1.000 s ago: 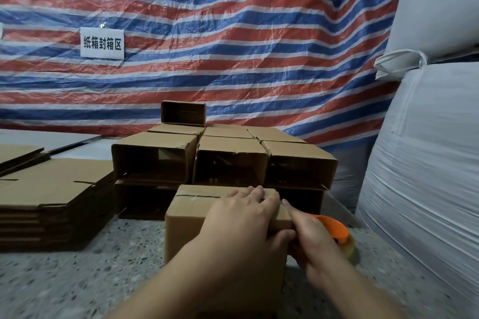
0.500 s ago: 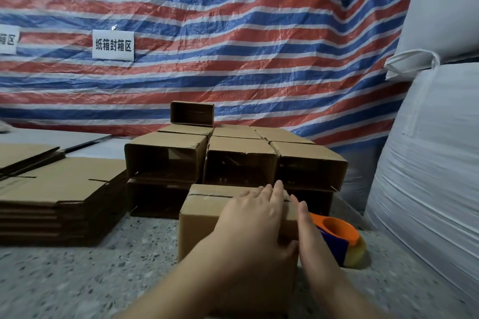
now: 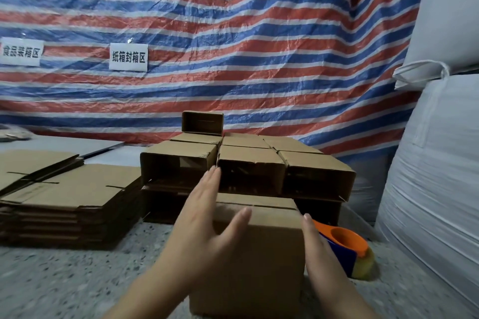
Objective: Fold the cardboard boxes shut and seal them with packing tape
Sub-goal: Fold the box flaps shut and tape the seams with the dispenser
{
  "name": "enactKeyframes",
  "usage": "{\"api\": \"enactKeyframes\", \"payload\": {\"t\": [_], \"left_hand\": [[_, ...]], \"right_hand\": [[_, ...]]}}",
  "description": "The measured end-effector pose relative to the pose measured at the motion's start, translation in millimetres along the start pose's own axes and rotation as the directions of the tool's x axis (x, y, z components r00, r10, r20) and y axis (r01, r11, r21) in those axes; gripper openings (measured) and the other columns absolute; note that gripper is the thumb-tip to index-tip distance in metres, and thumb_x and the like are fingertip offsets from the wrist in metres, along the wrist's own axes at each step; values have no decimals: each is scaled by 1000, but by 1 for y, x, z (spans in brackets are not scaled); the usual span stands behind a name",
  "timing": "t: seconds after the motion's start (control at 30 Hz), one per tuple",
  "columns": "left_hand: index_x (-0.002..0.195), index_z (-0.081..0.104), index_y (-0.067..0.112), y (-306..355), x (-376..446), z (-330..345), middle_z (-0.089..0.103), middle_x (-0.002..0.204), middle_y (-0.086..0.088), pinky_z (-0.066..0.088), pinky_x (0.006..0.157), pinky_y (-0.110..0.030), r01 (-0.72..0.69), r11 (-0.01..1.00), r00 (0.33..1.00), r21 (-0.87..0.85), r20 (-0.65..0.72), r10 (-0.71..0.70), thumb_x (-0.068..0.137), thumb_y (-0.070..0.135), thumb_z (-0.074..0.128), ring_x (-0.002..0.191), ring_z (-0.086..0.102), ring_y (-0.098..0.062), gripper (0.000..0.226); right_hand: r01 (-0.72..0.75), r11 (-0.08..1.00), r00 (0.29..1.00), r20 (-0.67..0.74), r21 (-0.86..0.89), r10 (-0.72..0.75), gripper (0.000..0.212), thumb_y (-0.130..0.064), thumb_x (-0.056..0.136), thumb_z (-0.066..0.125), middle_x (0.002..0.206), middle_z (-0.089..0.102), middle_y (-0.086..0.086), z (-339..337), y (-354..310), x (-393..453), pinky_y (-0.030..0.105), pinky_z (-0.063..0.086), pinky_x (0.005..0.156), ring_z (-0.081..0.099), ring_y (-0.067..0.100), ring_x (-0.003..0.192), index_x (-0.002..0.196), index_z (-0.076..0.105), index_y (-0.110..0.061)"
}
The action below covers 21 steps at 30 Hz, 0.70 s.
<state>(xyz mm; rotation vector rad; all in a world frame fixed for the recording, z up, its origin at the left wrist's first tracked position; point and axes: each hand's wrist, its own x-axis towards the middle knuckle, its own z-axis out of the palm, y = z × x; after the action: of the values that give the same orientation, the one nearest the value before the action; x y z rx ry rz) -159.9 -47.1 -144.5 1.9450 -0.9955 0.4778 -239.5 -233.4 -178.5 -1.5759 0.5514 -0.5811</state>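
A closed cardboard box [image 3: 259, 248] is standing on the speckled stone table [image 3: 64, 285] at about six o'clock in the head view, its top flaps folded down with the seam running across near the far edge. The left hand [image 3: 204, 225] is lying over the box's left top corner with the fingers [image 3: 211, 181] straight and close together, pointing toward twelve o'clock, and the thumb spread out to the right across the top panel; it is gripping nothing. The right hand [image 3: 315, 248] is lying flat against the box's right side, fingers straight and pointing up and away, also holding nothing. Just beside that hand, at about four o'clock, a tape dispenser [image 3: 342, 246] with an orange core and blue body is sitting on the table, with its yellowish roll of tape at the lower right. Behind the box, toward twelve o'clock, a stack of open-ended boxes [image 3: 246, 168] is lying on its sides, with one small box [image 3: 202, 123] sitting on top at the back. At nine o'clock a pile of flat, unfolded cartons [image 3: 70, 189] is resting on the table. A striped red, white and blue tarp [image 3: 233, 46] is hanging across the back, bearing two white signs [image 3: 128, 57], and large white sacks [image 3: 435, 163] are filling the three o'clock side.
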Motion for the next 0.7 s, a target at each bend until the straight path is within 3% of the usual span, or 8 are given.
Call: {"api": "enactKeyframes", "payload": {"t": [0.07, 0.17, 0.3, 0.5, 0.57, 0.6, 0.63, 0.7], "left_hand": [[150, 5, 47, -9, -8, 2, 9, 150, 34, 19, 116, -24, 113, 989, 993, -94, -21, -116, 70, 82, 39, 137, 13, 10, 94], [151, 22, 44, -22, -18, 4, 32, 146, 24, 37, 104, -20, 289, 911, 955, -295, 25, -295, 68, 72, 50, 123, 35, 8, 92], [137, 36, 56, -29, -21, 3, 39, 119, 41, 41, 76, -4, 318, 820, 939, -476, 43, -340, 71, 60, 57, 97, 40, 27, 69], [138, 23, 53, -30, -32, 10, 42, 127, 35, 44, 78, -4, 357, 726, 928, -588, 133, -349, 80, 48, 53, 101, 45, 23, 66], [140, 33, 46, -27, -24, 1, 51, 129, 25, 48, 78, -10, 370, 743, 920, -558, 110, -376, 79, 48, 56, 104, 53, 12, 65], [138, 44, 43, -26, -16, -6, 60, 123, 22, 51, 76, -13, 367, 778, 918, -510, 62, -392, 77, 52, 57, 102, 59, 6, 63], [130, 55, 42, -25, -7, -14, 68, 111, 22, 51, 72, -14, 359, 823, 919, -441, 15, -393, 75, 58, 58, 96, 63, 4, 57], [102, 67, 44, -22, 12, -26, 70, 88, 31, 47, 61, -11, 397, 865, 910, -308, 14, -414, 79, 65, 56, 82, 65, 10, 33]], "right_hand": [[5, 999, 1000, -2, 39, -5, 68, -75, 87, 32, 145, 52, -7, 0, 1, -2, 39, 28, 112, 38, 23, 142, 139, 51, -35], [22, 999, 999, 22, 46, -23, 97, -79, 66, 29, 155, 43, -1, 0, 2, -1, 41, 21, 119, 32, 23, 148, 148, 44, -29], [96, 995, 994, 42, 31, -97, 107, -81, 65, 29, 159, 40, 1, -1, 14, -5, 33, 22, 117, 33, 23, 148, 155, 38, -23], [110, 990, 992, 51, 84, -115, 52, -51, 89, 44, 133, 56, -9, 2, 18, -15, 28, 28, 103, 47, -1, 108, 137, 47, -33], [120, 991, 990, 79, -61, -115, 64, -64, 87, 35, 110, 63, -21, -2, 10, -10, 25, 35, 100, 56, -6, 100, 139, 51, -31], [135, 982, 986, 111, -133, -120, 64, -72, 84, 31, 100, 72, -14, -5, 0, -7, 25, 44, 94, 65, -1, 93, 123, 65, -35], [160, 966, 982, 130, -204, -136, 79, -79, 79, 26, 90, 76, -2, -7, -10, -3, 25, 51, 81, 71, 9, 85, 107, 74, -23], [159, 934, 986, 103, -319, -132, 87, -84, 77, 22, 82, 76, 4, -10, -31, 11, 28, 52, 70, 72, 19, 79, 89, 77, -18]]}}
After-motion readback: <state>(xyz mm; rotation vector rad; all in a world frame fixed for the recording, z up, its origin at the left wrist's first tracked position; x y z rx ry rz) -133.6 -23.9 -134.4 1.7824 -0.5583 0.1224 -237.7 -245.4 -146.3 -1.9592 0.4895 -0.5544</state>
